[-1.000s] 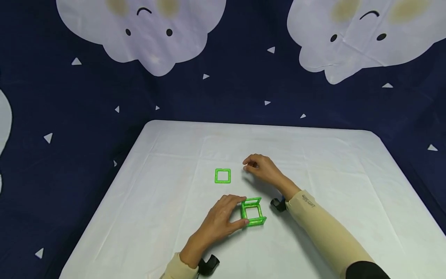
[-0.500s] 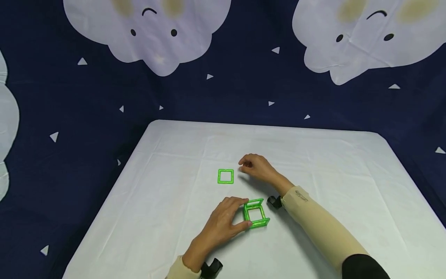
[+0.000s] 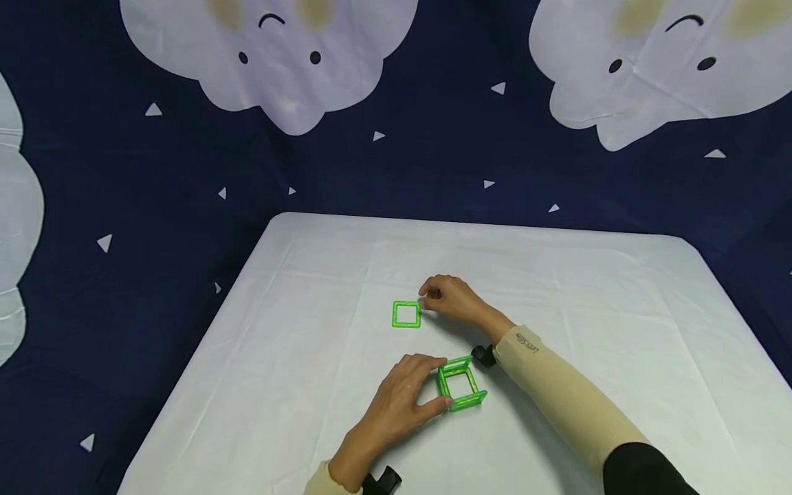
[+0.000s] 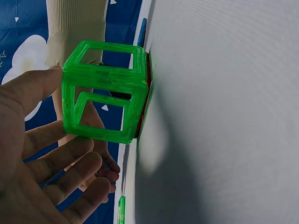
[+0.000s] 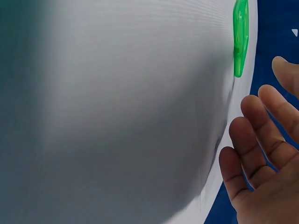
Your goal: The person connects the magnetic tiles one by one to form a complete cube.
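Observation:
A box-like build of green square magnetic tiles (image 3: 468,401) stands on the table, open toward the right. My left hand (image 3: 399,399) pinches its left side between thumb and index finger. In the left wrist view the build (image 4: 105,77) shows a thin red edge against the table; the other fingers stay off it. A single green magnetic tile (image 3: 394,315) lies flat farther back. My right hand (image 3: 458,301) is just to its right, fingers loosely bent. The right wrist view shows nothing in that hand (image 5: 271,163), with the flat tile (image 5: 240,42) close ahead.
A white cloth covers the table (image 3: 297,295), with rounded far corners. Behind hangs a dark blue curtain (image 3: 445,158) with clouds and small triangles. A black wrist device (image 3: 484,355) on the right arm is close to the green build.
My right hand has drifted left, nearer to the flat tile. The left hand still holds the build, which has turned slightly. The whole head view has shifted a little.

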Tool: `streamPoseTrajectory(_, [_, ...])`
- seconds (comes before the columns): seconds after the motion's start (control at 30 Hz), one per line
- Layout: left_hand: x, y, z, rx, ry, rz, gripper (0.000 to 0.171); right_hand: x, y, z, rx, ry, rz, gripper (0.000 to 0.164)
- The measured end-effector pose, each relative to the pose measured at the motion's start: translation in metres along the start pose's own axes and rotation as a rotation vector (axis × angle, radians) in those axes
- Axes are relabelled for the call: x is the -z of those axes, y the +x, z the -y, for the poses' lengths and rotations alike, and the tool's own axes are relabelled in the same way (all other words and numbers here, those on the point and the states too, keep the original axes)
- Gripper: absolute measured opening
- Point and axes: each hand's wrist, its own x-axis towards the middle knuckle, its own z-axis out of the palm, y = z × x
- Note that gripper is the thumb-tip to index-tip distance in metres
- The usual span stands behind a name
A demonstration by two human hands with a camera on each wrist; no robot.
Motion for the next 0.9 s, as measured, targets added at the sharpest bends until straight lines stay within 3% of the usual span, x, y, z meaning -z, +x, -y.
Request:
streamPoseTrajectory(0.2, [-0.002,-0.001,0.002,-0.016,-0.001,-0.03,0.052,-0.004,0.005,0.0,-0.009,-0.007,0.035,0.02])
streamPoseTrajectory(0.9, [-0.001,-0.002,0.005,0.015,0.001,-0.007,0.053,-0.012,0.014,0.002,-0.008,-0.152,0.09,0.026])
